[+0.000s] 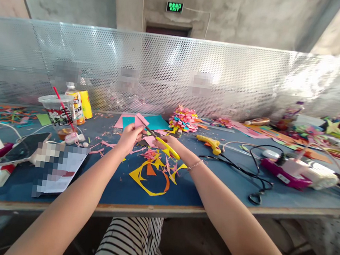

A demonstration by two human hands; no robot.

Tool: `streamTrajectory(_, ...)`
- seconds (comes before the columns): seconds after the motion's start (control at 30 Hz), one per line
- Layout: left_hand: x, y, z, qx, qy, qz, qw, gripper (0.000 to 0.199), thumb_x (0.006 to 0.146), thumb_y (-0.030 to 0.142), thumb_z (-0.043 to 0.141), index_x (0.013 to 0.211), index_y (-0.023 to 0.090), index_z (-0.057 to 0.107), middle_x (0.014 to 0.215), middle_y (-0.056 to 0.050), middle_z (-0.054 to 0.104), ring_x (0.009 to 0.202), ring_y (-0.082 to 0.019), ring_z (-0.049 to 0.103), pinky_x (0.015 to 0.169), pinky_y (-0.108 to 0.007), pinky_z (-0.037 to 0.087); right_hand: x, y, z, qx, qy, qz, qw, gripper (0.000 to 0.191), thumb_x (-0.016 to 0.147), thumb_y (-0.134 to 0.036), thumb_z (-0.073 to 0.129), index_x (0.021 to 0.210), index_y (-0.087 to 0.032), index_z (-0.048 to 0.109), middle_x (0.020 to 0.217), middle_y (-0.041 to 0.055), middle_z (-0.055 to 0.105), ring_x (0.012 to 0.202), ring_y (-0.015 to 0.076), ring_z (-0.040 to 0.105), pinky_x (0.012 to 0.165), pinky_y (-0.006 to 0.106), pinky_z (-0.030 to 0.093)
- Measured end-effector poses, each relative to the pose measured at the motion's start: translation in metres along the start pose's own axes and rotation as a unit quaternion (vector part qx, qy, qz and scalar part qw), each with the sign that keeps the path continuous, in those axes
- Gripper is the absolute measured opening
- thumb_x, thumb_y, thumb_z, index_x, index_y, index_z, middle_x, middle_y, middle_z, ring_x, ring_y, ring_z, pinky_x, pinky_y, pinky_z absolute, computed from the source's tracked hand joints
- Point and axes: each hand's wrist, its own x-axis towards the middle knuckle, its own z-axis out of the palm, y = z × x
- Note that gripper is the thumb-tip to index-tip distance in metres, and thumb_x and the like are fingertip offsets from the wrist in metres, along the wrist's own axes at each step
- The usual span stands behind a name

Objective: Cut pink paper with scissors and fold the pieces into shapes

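Between the fingers of my left hand (131, 137) is a small piece of pink paper (141, 119), raised above the table. My right hand (175, 146) grips a pair of scissors with yellow handles (169, 149), and the dark blades (148, 129) reach up to the pink paper. Whether the blades are cutting into it I cannot make out. Below my hands lie a yellow paper offcut (146, 186) with curved holes, orange scraps (151, 169) and thin pink strips (149, 154). Behind them rests a teal sheet (158, 121).
A pink paper flower bundle (184, 119) stands at the back. To the right lie a yellow glue gun (210, 143), black cables (239, 169) and a purple power strip (284, 175). On the left are a plastic cup (57, 112), a bottle (77, 105) and a phone (65, 172). A perforated metal screen (164, 72) borders the table.
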Motion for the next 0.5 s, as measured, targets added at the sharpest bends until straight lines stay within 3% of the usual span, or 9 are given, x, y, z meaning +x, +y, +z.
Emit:
streamTrajectory(0.17,0.0009,-0.001,-0.0023,-0.009,0.001,0.009,1.0,0.012,0.07,0.024,0.05,0.065,0.016,0.043,0.055,0.0,0.053,0.035,-0.001,0.028,0.037,-0.017,0.019,0.0007,0.0018,0.0008,0.007,-0.025,-0.024,0.999,0.047,0.066,-0.058,0.045,0.063,-0.012,0.053,0.055,-0.002,0.04,0.051,0.0074,0.033,0.048,0.022,0.025)
streamTrajectory(0.33,0.0001,-0.001,-0.002,0.007,0.007,-0.003,1.0,0.012,0.07,0.022,0.05,0.064,0.016,0.042,0.054,0.0,0.053,0.035,-0.001,0.028,0.037,-0.017,0.02,-0.0012,0.0055,0.0012,0.071,-0.067,-0.084,0.992,0.039,0.073,-0.052,0.042,0.072,-0.014,0.052,0.067,0.0003,0.048,0.061,0.0096,0.041,0.057,0.022,0.034)
streamTrajectory(0.5,-0.0019,-0.0008,0.0001,0.025,0.007,0.0,1.0,0.013,0.07,0.023,0.051,0.063,0.016,0.043,0.055,0.0,0.054,0.034,-0.001,0.027,0.037,-0.017,0.019,-0.0021,0.006,0.0023,0.07,-0.071,-0.071,0.992,0.038,0.077,-0.05,0.037,0.072,-0.016,0.051,0.069,0.0003,0.05,0.06,0.0092,0.043,0.058,0.022,0.036)
